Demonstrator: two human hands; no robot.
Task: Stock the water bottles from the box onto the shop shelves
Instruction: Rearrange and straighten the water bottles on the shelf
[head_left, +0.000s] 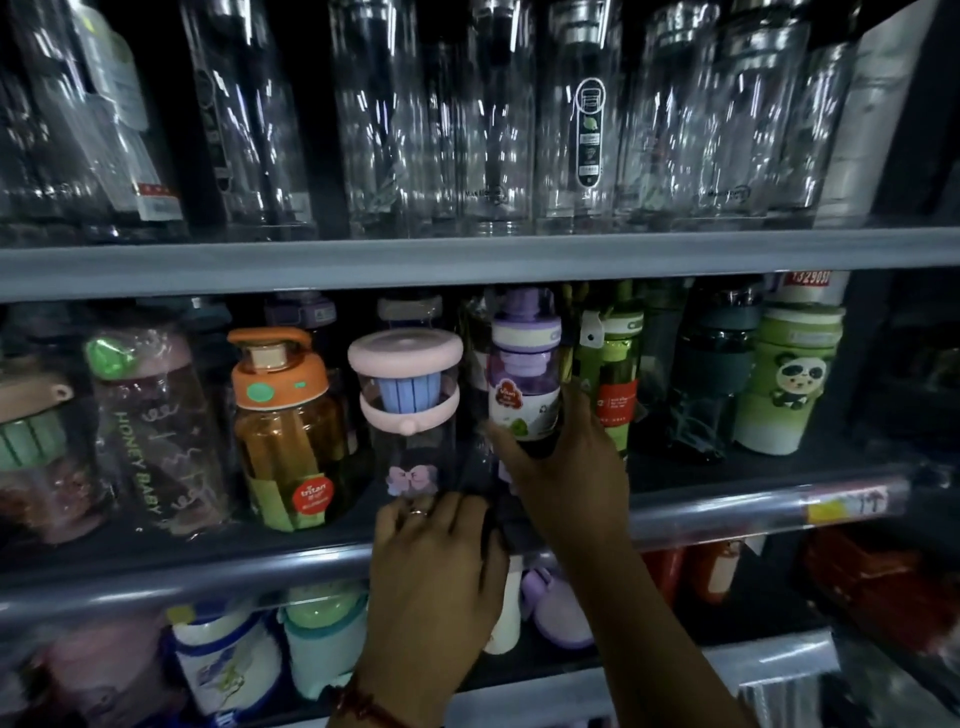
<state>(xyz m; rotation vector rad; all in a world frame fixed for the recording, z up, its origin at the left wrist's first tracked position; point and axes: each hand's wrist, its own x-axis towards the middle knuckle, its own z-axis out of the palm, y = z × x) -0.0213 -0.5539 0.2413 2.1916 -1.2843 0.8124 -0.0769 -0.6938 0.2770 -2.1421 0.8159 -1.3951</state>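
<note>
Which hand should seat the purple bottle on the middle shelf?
Probably right. The right hand already grips the purple bottle, tilted above the shelf. The left hand is at the pink-lidded bottle's base.

Glossy clear plastic purple-capped bottle (524, 374), shiny transparent tumblers (483, 130) above, smooth matt grey shelf edge (363, 260).

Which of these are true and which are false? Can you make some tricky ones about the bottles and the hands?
1. The right hand holds the purple bottle near its base. True.
2. The pink-lidded bottle has a bow picture on it. True.
3. The orange bottle stands right of the purple bottle. False: it stands to the left, beyond the pink-lidded bottle.
4. The top shelf holds clear bottles. True.
5. The panda cup is pink. False: it is green and white.
6. The left hand is up on the top shelf. False: it is at the pink-lidded bottle's base.
</note>
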